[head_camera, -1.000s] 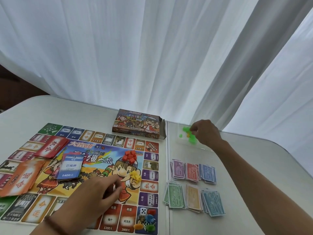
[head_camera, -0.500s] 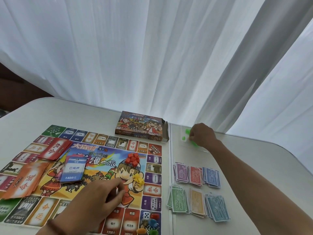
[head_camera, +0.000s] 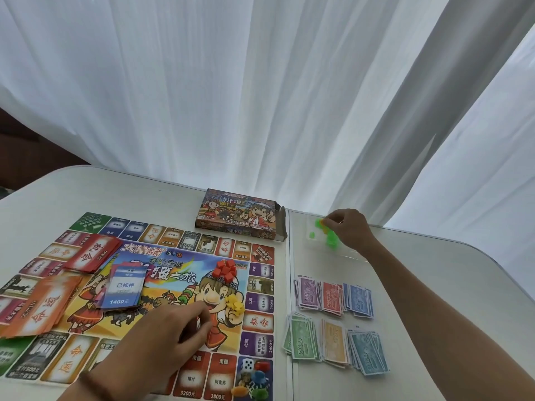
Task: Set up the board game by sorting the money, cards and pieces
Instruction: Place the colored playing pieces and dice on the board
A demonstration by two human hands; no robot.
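In the head view, green pieces are pinched in the curled fingers of the right hand at the far side of the bench, right of the box. The left hand is rested on the board with fingers bent; whether anything is held cannot be told. Money is laid in six piles right of the board.

The right hand pinches small green plastic pieces while the left hand rests on the colourful printed game board.
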